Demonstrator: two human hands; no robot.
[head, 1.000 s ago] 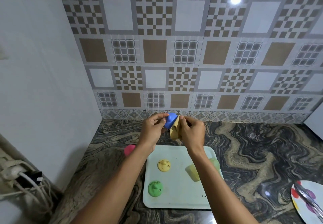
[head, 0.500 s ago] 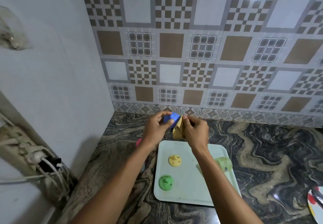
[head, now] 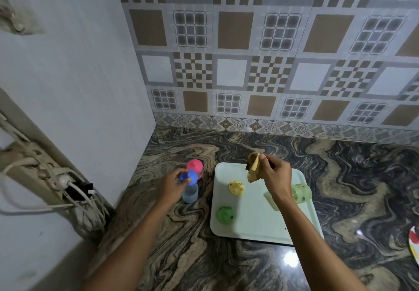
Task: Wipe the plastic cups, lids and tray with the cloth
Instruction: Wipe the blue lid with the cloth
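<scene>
From where I sit, the hands have split apart. Half a second ago they were together above the far edge of the tray, cloth against the blue lid. Now the left hand has carried the blue lid down and off to the left. It holds the lid on top of the pale blue cup, which stands on the counter just beside the pink-topped cup. The fingers are curled round the lid's rim; I cannot tell whether it is pressed home yet.

The right hand has stayed up over the tray's far end, thumb and fingers pinching the bunched tan cloth, which touches nothing.

I read this as the blue lid being finished and going back on its cup, so two cups stand done to the left of the tray. Left on the tray are the yellow lid, the green lid and a speckled green cup on its side. Another pale cup is half hidden behind the right forearm. The tray itself still shows dark specks near its front edge. I would say roughly half the job remains.
</scene>
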